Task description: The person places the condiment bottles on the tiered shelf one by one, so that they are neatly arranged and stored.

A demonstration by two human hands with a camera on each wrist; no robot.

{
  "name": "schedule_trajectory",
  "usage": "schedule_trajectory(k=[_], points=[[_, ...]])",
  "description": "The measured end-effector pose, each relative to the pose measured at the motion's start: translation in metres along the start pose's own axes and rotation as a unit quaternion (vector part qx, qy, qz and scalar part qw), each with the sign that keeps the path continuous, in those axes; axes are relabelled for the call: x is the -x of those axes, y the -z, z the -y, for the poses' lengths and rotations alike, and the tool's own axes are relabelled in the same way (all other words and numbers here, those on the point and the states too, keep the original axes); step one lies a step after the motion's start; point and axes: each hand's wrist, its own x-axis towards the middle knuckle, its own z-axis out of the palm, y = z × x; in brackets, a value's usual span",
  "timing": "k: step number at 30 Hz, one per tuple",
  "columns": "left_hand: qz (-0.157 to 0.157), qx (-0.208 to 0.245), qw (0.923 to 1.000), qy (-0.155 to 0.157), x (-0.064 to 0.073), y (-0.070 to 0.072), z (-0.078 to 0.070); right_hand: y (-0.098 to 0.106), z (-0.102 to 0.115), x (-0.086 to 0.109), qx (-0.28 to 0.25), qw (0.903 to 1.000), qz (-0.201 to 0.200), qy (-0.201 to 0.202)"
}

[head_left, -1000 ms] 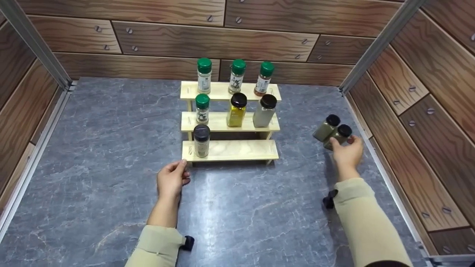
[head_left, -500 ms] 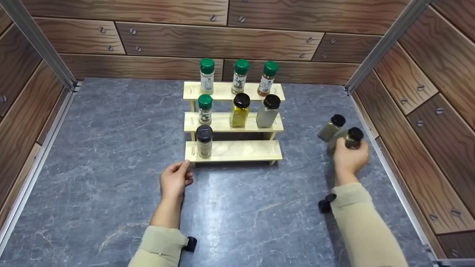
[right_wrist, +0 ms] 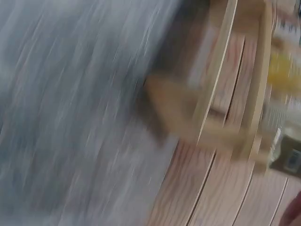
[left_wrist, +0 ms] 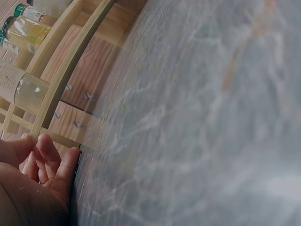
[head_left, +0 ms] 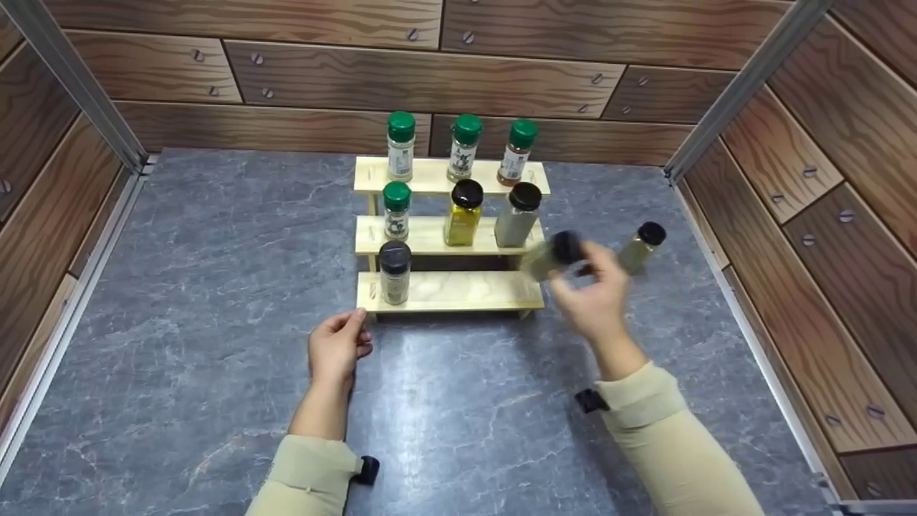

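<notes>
A three-step wooden spice rack [head_left: 473,290] stands mid-table. My left hand [head_left: 335,349] pinches the front left corner of its lowest step between thumb and fingers; the left wrist view shows these fingers [left_wrist: 49,155] at the step's end. My right hand [head_left: 594,297] grips a black-capped spice jar [head_left: 546,259], tilted and blurred by motion, by the right end of the lower steps. In the right wrist view the jar's base [right_wrist: 288,153] shows at the right edge. On the lowest step, at its left, stands a dark-capped spice jar [head_left: 395,274].
Another black-capped jar [head_left: 640,247] stands on the table right of the rack, partly behind my right hand. The middle step bears a green-capped jar [head_left: 396,212], a yellow jar [head_left: 463,215] and a grey jar [head_left: 516,217]. Three green-capped jars [head_left: 462,149] line the top step.
My right hand has lifted one of the two jars at the right and carried it left to the rack. The left hand stays at the rack's corner.
</notes>
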Motion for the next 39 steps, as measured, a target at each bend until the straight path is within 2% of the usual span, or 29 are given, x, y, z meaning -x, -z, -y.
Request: schedule_trajectory(k=[3,6,9,13,17,20,29,39], points=[[0.001,0.001,1.0000,0.000,0.000,-0.001,0.000,-0.015,0.020,0.004,-0.028,0.9954,0.092,-0.001],[0.001,0.002,1.0000,-0.001,-0.001,-0.001,-0.001,-0.030,0.020,0.008,-0.044,0.9857,0.160,-0.029],[0.002,0.007,1.0000,-0.002,-0.001,-0.002,-0.001,-0.047,0.006,0.012,-0.052,0.9753,0.202,-0.073],[0.004,0.010,0.9999,-0.004,-0.002,-0.003,-0.001,-0.064,-0.011,0.015,-0.061,0.9631,0.233,-0.120],[0.005,0.008,1.0000,-0.003,-0.002,-0.004,-0.001,-0.072,-0.015,0.014,-0.071,0.9540,0.253,-0.144],[0.004,0.006,1.0000,-0.003,-0.001,-0.005,-0.002,-0.076,-0.016,0.014,-0.080,0.9515,0.259,-0.146],[0.007,0.008,0.9999,-0.001,0.001,-0.003,-0.003,-0.080,-0.018,0.020,-0.088,0.9550,0.257,-0.118],[-0.003,0.005,1.0000,-0.001,-0.002,0.000,0.001,-0.082,-0.019,0.028,-0.086,0.9570,0.247,-0.126]])
